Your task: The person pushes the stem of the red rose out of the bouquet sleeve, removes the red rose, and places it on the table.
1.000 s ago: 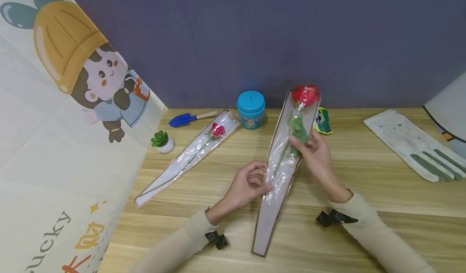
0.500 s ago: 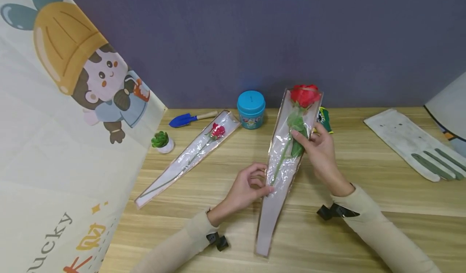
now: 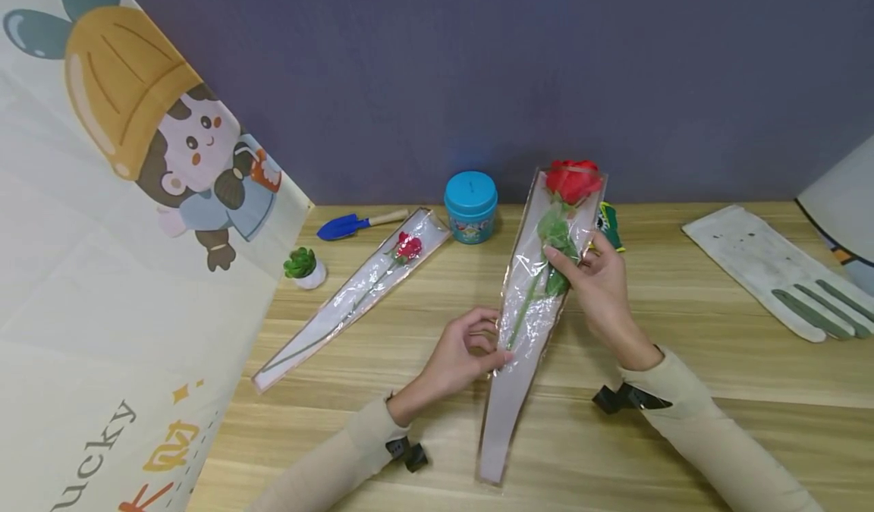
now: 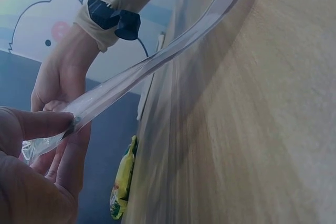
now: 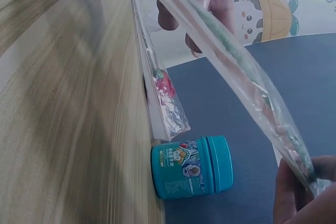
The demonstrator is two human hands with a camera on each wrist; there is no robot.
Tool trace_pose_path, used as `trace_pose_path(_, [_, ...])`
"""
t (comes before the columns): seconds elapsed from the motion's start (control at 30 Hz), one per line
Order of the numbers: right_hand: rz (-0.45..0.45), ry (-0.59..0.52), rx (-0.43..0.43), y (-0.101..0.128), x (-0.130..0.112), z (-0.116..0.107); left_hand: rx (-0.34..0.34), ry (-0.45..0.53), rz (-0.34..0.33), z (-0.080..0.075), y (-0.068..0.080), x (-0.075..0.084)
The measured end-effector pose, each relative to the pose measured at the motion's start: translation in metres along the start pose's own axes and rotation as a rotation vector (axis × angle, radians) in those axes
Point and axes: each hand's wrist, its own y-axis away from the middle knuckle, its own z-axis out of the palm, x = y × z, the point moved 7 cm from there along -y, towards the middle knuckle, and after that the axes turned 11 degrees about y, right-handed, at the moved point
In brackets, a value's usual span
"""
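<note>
Your left hand [image 3: 464,349] pinches the near left edge of the wrapped rose [image 3: 539,284], its grip narrow on the clear film. Your right hand [image 3: 597,284] grips the sleeve farther up, by the leaves. The sleeve's wide end is lifted, its narrow tip near the tabletop [image 3: 683,421]. A teal jar [image 3: 470,205] stands far left of it.
</note>
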Motion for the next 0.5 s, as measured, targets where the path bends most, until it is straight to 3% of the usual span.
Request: trace_pose_path(0.5, [-0.032, 0.02, -0.015, 0.0048, 0.0029, 0.0019, 0.014, -0.016, 0.025, 0.0015, 0.0019, 0.0012])
